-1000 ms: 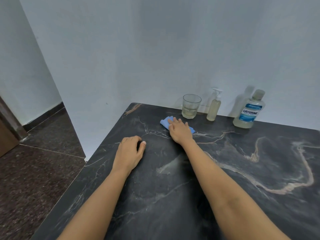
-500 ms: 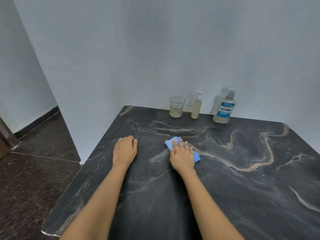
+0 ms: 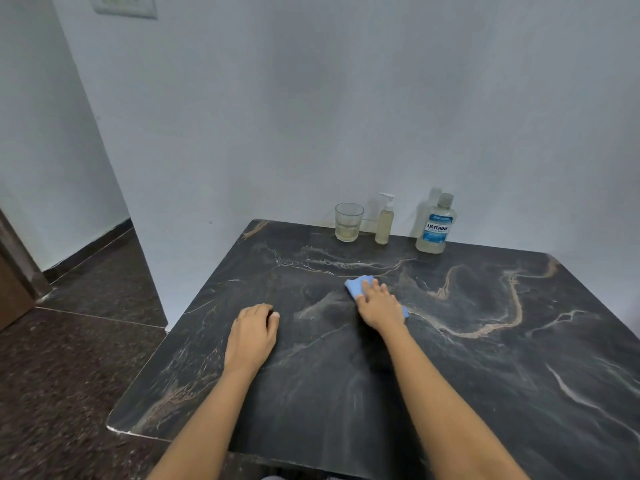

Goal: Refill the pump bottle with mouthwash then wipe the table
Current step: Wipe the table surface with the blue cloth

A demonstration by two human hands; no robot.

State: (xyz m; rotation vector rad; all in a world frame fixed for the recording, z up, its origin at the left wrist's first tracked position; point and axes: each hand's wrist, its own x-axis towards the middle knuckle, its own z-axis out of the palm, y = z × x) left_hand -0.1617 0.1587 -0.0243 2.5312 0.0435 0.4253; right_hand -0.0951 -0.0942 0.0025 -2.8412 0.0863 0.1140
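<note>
My right hand lies flat on a blue cloth, pressing it onto the dark marble table near the middle. My left hand rests palm down on the table to the left, fingers curled, holding nothing. At the back edge against the wall stand a small pump bottle of pale yellow liquid and, to its right, a capped Listerine mouthwash bottle.
A clear glass with a little liquid stands left of the pump bottle. The white wall runs behind the table. Dark floor tiles and a door frame lie to the left. The table's near-left corner is rounded.
My right hand has dragged the blue cloth from the back near the glass toward me and slightly right. The left hand has stayed in place. The head view has pulled back.
</note>
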